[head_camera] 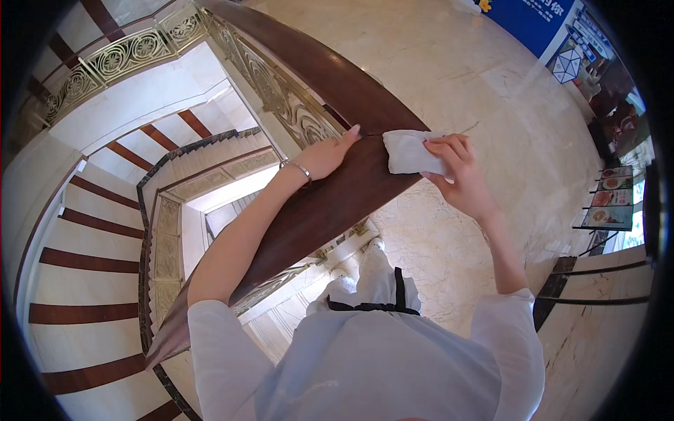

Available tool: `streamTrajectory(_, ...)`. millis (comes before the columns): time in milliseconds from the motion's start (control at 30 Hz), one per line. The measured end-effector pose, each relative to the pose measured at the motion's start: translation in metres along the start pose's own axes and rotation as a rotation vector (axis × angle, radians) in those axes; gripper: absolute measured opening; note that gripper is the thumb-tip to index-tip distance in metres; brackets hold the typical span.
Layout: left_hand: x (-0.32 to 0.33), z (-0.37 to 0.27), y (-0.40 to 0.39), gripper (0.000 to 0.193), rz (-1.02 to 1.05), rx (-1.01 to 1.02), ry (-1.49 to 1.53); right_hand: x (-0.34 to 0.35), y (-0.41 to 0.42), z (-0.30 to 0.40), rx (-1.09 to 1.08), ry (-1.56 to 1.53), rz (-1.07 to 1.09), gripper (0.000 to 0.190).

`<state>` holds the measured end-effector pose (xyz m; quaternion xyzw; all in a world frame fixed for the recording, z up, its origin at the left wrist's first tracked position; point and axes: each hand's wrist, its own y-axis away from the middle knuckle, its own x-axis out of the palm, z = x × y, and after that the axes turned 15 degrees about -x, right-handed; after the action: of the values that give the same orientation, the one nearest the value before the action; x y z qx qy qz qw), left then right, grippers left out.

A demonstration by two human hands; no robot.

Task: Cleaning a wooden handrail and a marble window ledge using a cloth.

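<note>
In the head view a folded white cloth or tissue lies against the corner of a dark wooden handrail. My right hand grips its right end between thumb and fingers, just beyond the rail's outer edge. My left hand rests on the handrail to the left of the cloth, its fingertips by the inner edge near the corner seam. Nothing shows in the left hand, though its palm side is hidden. A silver bracelet is around the left wrist.
Ornate metal balustrade panels run under the handrail. Beyond it an open stairwell drops to lower steps. Polished stone floor lies past the corner. A blue board stands at the top right, a picture display stand at the right.
</note>
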<state>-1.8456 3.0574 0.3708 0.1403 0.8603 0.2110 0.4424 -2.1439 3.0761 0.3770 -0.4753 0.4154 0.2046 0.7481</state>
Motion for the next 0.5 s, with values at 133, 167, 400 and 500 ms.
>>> streamTrajectory(133, 0.028, 0.028, -0.028, 0.043, -0.218, 0.04, -0.365, 0.007, -0.006, 0.011, -0.002, -0.063, 0.037, 0.054)
streamTrajectory(167, 0.031, 0.031, -0.028, 0.043, -0.222, 0.039, -0.366, 0.01, -0.008, 0.008, -0.006, -0.062, 0.034, 0.054)
streamTrajectory(400, 0.03, 0.019, -0.018, 0.03, -0.256, 0.116, -0.427, 0.028, -0.046, -0.032, -0.121, -0.2, 0.13, 0.055)
streamTrajectory(500, 0.034, 0.019, -0.02, 0.025, -0.3, 0.163, -0.411, 0.047, -0.084, -0.054, -0.188, -0.189, 0.159, 0.051)
